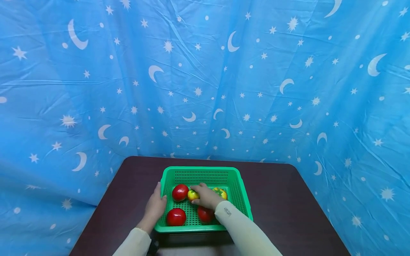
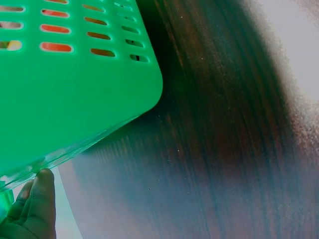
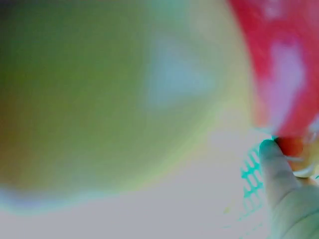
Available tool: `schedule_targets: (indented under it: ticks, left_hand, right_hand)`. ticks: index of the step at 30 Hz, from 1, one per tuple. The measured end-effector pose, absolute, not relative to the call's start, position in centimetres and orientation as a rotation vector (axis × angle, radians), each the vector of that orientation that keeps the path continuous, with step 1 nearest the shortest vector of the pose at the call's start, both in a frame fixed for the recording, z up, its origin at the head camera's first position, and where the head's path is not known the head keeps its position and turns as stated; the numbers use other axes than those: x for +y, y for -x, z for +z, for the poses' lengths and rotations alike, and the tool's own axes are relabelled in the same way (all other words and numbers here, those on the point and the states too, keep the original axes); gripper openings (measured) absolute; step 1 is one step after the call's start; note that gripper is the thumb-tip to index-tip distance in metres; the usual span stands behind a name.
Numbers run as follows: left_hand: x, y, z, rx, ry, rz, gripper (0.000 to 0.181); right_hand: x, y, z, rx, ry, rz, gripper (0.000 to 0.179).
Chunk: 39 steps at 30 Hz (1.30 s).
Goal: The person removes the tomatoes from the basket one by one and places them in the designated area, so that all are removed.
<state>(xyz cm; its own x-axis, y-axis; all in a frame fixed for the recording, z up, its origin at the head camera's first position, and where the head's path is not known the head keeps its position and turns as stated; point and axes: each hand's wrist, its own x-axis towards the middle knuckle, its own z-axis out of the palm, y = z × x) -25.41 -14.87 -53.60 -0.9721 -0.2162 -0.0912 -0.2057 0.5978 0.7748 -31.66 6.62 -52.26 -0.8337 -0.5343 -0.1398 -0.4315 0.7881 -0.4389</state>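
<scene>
A green plastic basket (image 1: 205,229) with slotted walls holds several round fruits. My right hand (image 1: 206,197) reaches into it and grips a small yellow fruit (image 1: 193,195) between thumb and fingers. Just left of that fruit lies a shiny red fruit (image 1: 180,192). My left hand (image 1: 155,206) holds the basket's left rim, its fingers along the outer wall and its thumb over the edge. In the left wrist view its straight fingers (image 2: 42,204) touch the basket's edge. A large yellow-green shape (image 3: 109,94) blurs much of the right wrist view, beside a red fruit (image 3: 284,64).
Another yellow fruit (image 1: 221,192), green on top, sits right of my right hand. Nearer the front are a red fruit (image 1: 176,217) and one partly hidden under my right wrist (image 1: 205,214). A dark brown table (image 1: 282,199) bears the basket; a blue curtain (image 1: 205,89) hangs behind.
</scene>
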Motion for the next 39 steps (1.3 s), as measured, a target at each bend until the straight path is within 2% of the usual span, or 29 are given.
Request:
schedule_targets:
  ticks: [27, 39]
  left_hand:
    - [-14.7, 25.3, -53.4, -2.794, -0.365, -1.365, 0.075]
    - [-14.8, 25.4, -53.4, -2.794, -0.367, -1.360, 0.075]
  right_hand:
    - [11.1, 34.4, -47.8, 2.734, 0.791, -0.847, 0.063]
    - [14.9, 36.5, -45.7, 2.857, 0.639, -0.977, 0.060]
